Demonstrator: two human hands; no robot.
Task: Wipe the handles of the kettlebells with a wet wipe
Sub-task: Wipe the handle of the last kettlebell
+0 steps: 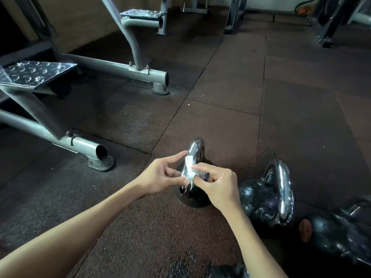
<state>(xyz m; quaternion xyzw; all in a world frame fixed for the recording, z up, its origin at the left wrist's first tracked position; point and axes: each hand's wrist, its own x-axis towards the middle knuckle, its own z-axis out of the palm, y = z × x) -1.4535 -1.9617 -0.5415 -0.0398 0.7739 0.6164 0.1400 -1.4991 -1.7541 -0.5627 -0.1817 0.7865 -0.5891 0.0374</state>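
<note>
A small black kettlebell (192,199) with a chrome handle (194,149) stands on the rubber floor at centre. A crumpled white wet wipe (189,169) is wrapped around the handle's left side. My right hand (216,185) pinches the wipe against the handle. My left hand (160,175) touches the handle and the wipe from the left with its fingertips. A larger black kettlebell (261,199) with a chrome handle (284,189) sits to the right. A third dark kettlebell (339,237) lies at the far right.
Grey steel machine frames with checker-plate footrests (34,74) stand on the left; their tube ends (100,153) reach toward the kettlebells. More machine legs (232,21) stand at the back. A dark object (228,271) sits at the bottom edge. Brown rubber tiles cover the floor.
</note>
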